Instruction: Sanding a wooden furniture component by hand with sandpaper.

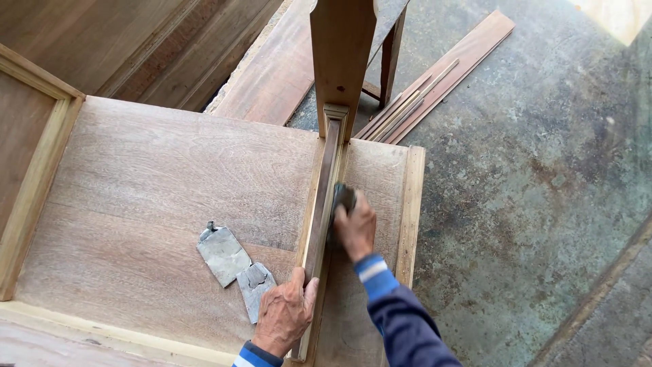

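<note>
A long carved wooden piece [326,183] with a grooved panel lies across a wooden board [156,197]. My left hand [284,314] presses flat on its near end, fingers together, steadying it. My right hand [354,227] grips a small dark sanding pad [343,197] pressed against the right edge of the piece, about halfway along. Two grey worn sheets of sandpaper [234,268] lie on the board just left of my left hand.
A framed wooden panel [34,177] borders the board on the left. Planks and thin wood strips [421,95] lie on the stained concrete floor [543,190] to the right. More boards [136,47] lie at the top left.
</note>
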